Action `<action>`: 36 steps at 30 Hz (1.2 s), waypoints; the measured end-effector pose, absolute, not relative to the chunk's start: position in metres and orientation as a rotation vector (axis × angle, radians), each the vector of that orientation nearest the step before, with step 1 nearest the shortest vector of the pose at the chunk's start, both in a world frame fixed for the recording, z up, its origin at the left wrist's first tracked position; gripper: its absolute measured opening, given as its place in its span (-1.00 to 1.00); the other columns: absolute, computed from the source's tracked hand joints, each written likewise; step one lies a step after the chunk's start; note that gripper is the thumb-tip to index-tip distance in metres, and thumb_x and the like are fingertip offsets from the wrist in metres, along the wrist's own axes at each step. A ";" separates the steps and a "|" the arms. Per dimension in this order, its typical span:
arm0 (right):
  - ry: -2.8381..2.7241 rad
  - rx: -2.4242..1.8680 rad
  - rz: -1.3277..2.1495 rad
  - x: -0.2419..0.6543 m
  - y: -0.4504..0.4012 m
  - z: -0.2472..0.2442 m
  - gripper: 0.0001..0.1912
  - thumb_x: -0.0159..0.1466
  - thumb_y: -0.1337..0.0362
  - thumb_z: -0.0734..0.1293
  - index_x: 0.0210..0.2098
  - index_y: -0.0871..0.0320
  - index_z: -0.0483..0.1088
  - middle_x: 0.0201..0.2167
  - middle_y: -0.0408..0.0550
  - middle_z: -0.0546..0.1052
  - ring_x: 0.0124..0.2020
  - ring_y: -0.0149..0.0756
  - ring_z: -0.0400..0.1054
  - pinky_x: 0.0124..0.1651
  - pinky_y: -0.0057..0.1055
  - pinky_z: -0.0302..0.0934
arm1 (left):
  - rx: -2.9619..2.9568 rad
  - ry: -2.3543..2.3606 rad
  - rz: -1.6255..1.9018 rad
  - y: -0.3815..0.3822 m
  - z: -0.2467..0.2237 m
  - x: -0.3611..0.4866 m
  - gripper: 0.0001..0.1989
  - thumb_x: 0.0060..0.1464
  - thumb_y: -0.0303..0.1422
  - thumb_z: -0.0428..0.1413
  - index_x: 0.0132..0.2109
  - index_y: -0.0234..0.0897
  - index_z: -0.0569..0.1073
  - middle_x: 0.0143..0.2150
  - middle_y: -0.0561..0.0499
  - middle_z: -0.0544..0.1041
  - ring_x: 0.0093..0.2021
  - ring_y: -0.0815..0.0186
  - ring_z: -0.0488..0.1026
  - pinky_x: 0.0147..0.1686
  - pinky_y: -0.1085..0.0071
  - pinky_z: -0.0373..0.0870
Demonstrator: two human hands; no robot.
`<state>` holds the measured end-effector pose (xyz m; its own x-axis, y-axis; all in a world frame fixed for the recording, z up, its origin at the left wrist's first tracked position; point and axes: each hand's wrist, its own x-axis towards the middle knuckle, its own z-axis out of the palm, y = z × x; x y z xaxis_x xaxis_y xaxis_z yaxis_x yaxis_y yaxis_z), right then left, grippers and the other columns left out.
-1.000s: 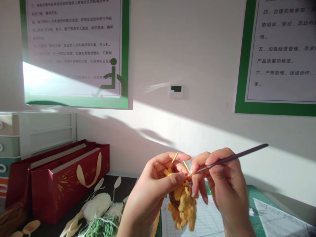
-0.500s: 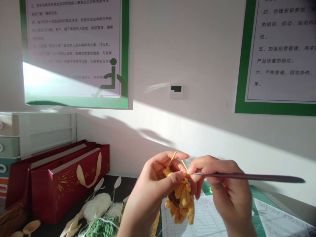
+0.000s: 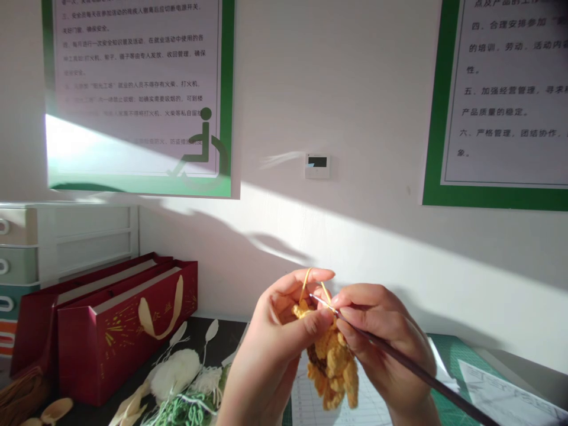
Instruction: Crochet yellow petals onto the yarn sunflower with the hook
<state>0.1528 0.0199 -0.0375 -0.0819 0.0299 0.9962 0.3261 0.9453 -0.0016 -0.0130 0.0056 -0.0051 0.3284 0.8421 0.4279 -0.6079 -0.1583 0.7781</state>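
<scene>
My left hand (image 3: 284, 331) pinches a yellow crocheted flower (image 3: 332, 367) with a brown centre, its petals hanging below the fingers. A strand of yellow yarn (image 3: 306, 283) loops over the raised left index finger and runs down to the work. In my right hand (image 3: 386, 337) is a crochet hook (image 3: 412, 365) with a dark handle, held like a pen. Its thin metal tip points up and left, by the yarn at the flower's top edge. The handle slants down to the lower right. Fingers hide where the hook meets the stitches.
Red gift bags (image 3: 128, 325) stand at the left beside a drawer unit (image 3: 20, 266). White yarn (image 3: 175, 374) and green yarn (image 3: 181, 409) lie on the dark table. Under my hands are printed sheets (image 3: 310, 402) and a green cutting mat (image 3: 448, 349). Behind is a wall with posters.
The hook has swung from nearly level to a steep slant, its handle dropping and its tip rising beside the yarn. My right hand has turned with it; the left keeps its hold on the flower.
</scene>
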 end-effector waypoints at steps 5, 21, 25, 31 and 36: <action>-1.555 -0.361 -0.254 0.143 0.021 -0.044 -0.68 0.36 0.46 0.36 0.03 -0.02 0.50 -0.33 -0.09 0.65 -0.42 -0.24 0.60 -0.46 -0.36 0.51 | 1.080 0.269 1.350 0.004 -0.006 -0.011 -0.54 -0.02 -0.46 0.47 0.07 -0.25 0.65 -0.28 0.01 0.58 -0.31 0.32 0.56 -0.23 0.42 0.48; -1.306 -0.278 -0.066 0.129 0.015 -0.033 -0.84 0.44 0.44 0.25 -0.18 0.09 0.44 -0.38 -0.13 0.52 -0.48 -0.38 0.42 -0.49 -0.44 0.36 | 1.226 0.331 1.419 0.003 -0.002 -0.016 -0.57 -0.02 -0.45 0.46 0.04 -0.16 0.68 -0.35 0.07 0.50 -0.41 0.41 0.42 -0.39 0.50 0.38; -1.172 -0.303 0.425 0.127 0.019 -0.028 -0.84 0.46 0.23 0.30 -0.28 0.07 0.41 -0.43 -0.18 0.45 -0.52 -0.43 0.37 -0.56 -0.53 0.27 | 1.240 0.315 1.389 0.005 -0.003 -0.017 -0.63 -0.04 -0.45 0.47 -0.04 -0.19 0.71 -0.35 0.07 0.50 -0.42 0.44 0.39 -0.40 0.51 0.37; -1.031 -0.312 0.959 0.122 0.027 -0.026 -0.70 0.30 0.06 0.47 -0.38 0.10 0.38 -0.53 -0.23 0.41 -0.66 -0.52 0.14 -0.65 -0.57 0.10 | 1.234 0.235 1.302 0.013 -0.005 -0.015 -0.66 -0.02 -0.45 0.45 -0.05 -0.23 0.69 -0.32 0.06 0.53 -0.36 0.37 0.52 -0.31 0.46 0.43; -1.057 -0.234 1.048 0.115 0.028 -0.033 -0.73 0.28 0.03 0.47 -0.34 0.05 0.40 -0.46 -0.20 0.44 -0.53 -0.42 0.31 -0.48 -0.49 0.32 | 1.222 0.216 1.310 0.013 -0.006 -0.015 -0.61 -0.01 -0.44 0.47 0.00 -0.23 0.66 -0.25 -0.01 0.62 -0.24 0.29 0.59 -0.16 0.41 0.48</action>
